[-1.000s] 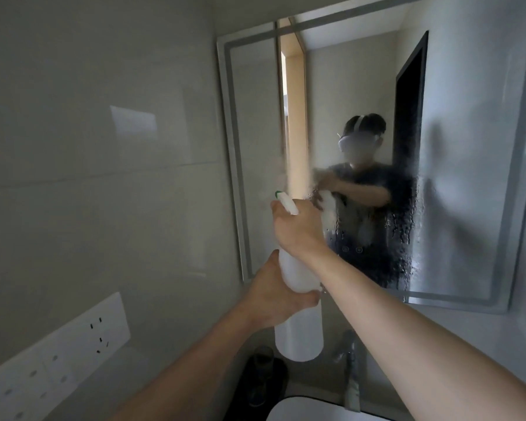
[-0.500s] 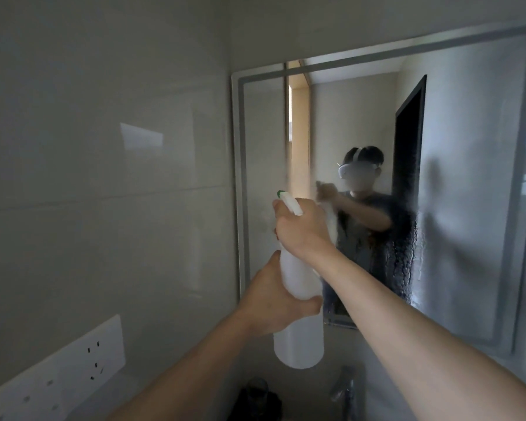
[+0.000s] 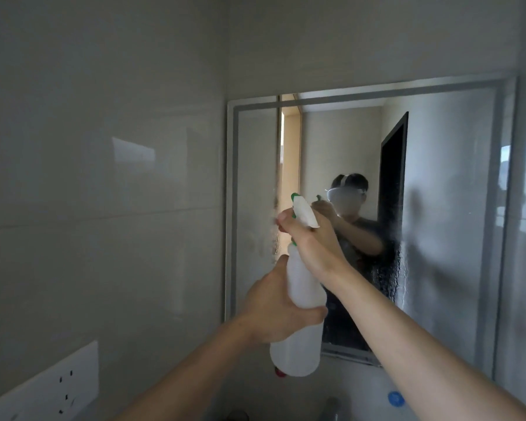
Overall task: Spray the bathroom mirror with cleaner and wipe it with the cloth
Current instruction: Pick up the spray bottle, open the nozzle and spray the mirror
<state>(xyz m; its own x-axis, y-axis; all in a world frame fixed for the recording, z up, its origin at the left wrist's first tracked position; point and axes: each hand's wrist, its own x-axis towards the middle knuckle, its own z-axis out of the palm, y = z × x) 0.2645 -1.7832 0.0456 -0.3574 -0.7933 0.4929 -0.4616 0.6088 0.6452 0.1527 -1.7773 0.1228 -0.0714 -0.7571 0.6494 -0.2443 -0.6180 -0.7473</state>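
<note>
Spraying is partly done: drops run on the mirror (image 3: 444, 183) near its 5 o'clock. The left hand (image 3: 274, 308) grips the spray bottle (image 3: 301, 350) body, and the right hand (image 3: 310, 241) curls round its top. Wiping is left; no cloth is visible.

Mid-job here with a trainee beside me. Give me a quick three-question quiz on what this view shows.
1. True or false: the left hand grips the body of the spray bottle.
2. The right hand holds: A) the bottle's trigger head; B) a cloth; C) a sponge.
3. Fill in: droplets streak the ____.
Key: 1 true; 2 A; 3 mirror.
</note>
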